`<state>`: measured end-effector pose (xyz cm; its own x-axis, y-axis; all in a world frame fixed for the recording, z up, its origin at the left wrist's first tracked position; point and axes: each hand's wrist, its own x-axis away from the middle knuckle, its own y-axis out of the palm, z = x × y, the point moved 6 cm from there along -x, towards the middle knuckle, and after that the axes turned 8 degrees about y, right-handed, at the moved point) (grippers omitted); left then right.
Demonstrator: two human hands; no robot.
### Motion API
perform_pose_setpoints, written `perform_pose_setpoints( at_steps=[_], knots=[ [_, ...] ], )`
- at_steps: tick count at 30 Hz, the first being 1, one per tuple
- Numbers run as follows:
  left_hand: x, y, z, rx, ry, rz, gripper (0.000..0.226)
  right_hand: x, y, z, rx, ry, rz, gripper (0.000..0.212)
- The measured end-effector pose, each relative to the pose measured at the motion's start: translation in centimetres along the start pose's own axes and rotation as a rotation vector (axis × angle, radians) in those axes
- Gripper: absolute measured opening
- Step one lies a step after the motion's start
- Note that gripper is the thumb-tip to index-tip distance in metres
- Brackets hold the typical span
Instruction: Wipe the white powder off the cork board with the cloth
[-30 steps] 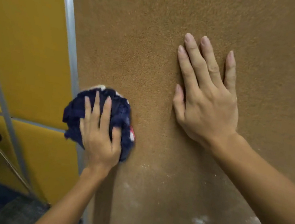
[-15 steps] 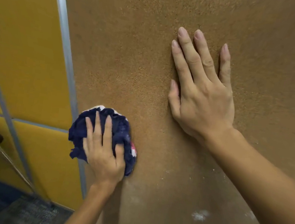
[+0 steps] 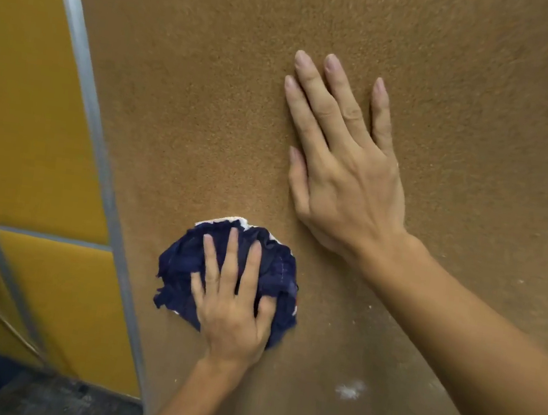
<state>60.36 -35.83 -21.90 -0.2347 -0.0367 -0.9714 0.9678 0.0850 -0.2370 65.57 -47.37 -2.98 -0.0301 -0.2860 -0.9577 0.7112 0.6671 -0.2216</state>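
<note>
While bracing the flat right hand [image 3: 344,181] on the cork board [image 3: 210,96], presses the bunched cloth [image 3: 182,265] under the left hand's [image 3: 231,316] straight, spread fingers. Shows white powder [image 3: 348,390] lower right.

Cork board [image 3: 208,113] patch behind cloth [image 3: 182,265], out of sight

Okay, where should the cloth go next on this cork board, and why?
Probably slide the left hand and cloth down and rightward: white powder patches lie there on the board, below where the right hand presses flat.
</note>
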Motion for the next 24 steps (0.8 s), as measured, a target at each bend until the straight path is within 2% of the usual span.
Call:
perform_pose_setpoints(
  at_steps=[3,5,8,13,17,19,21,24],
  knots=[
    [-1.3,0.3,1.3,-0.024,0.262,-0.089,0.052,0.8,-1.9,1.4,-0.087,0.0,0.02,0.058],
    [-2.5,-0.3,0.3,-0.04,0.304,-0.072,0.053,2.5,-3.9,3.5,-0.107,0.061,0.089,0.056],
    [-3.0,-0.7,0.0,-0.029,0.196,-0.041,0.054,7.3,-6.3,8.0,-0.036,0.178,0.143,0.053],
    [-6.4,-0.7,3.0,-0.016,0.132,0.033,0.054,13.2,-4.8,12.2,0.106,0.199,0.003,0.058],
    [-9.9,-1.4,1.1,0.047,-0.219,0.155,0.054,13.7,-3.6,12.8,0.103,0.193,-0.001,0.057],
    [-7.7,-1.1,1.6,0.041,-0.276,0.16,0.054,13.8,-3.4,12.9,0.108,0.198,0.009,0.058],
    [-4.5,-0.2,3.4,0.003,-0.208,0.077,0.058,13.9,-3.3,12.8,0.111,0.195,0.019,0.058],
    [-3.3,1.4,7.2,-0.023,0.103,-0.052,0.066,13.9,-3.3,12.8,0.116,0.196,0.028,0.058]
  ],
)
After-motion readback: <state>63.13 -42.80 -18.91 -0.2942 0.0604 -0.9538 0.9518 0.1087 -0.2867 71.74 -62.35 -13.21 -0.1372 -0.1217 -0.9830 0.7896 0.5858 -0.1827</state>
